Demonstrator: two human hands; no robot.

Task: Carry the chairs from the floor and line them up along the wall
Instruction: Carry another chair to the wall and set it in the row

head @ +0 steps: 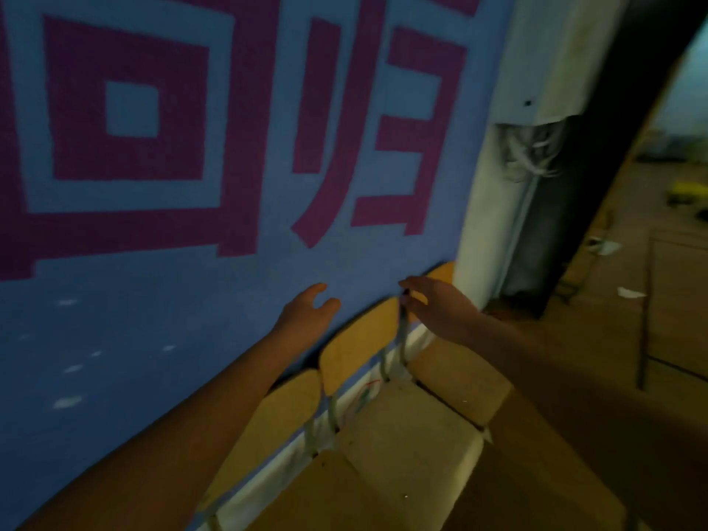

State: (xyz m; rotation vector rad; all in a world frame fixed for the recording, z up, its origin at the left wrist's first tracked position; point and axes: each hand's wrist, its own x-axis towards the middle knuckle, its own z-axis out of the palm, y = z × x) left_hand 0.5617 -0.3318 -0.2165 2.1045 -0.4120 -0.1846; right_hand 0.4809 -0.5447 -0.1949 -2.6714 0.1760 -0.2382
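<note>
Blue wall [191, 320]: fills most of the view and bears large purple characters [126, 120].

Floor [670, 320]: brown, running off from the right end of the wall into a dim area.

White column [494, 224]: upright, directly against the right end of the wall. A bundle of pale cables [532, 155] hangs from a box high on it.

Chairs: three yellow wooden chairs stand in a row with their backrests against the foot of the wall and their seats pointing away from it.
- The near chair [268, 427] is lowest in view.
- The middle chair [360, 339] is just beside it.
- The far chair [459, 373] closes the row, with its backrest next to the column.
- Grey metal posts join the backrests to the seats.

Left hand [306, 312]: held in front of the wall above the middle chair's backrest. Its fingers are spread and released, holding nothing and apart from the chair.

Right hand [436, 304]: reaches toward the wall over the top of the far chair's backrest, at the post where it meets the middle chair. The fingers [406, 282] lie across that top edge. Whether they are grasping it or only resting there cannot be told.

Paper scraps [630, 292]: white bits lying on the floor, well away from the wall, past the column.
</note>
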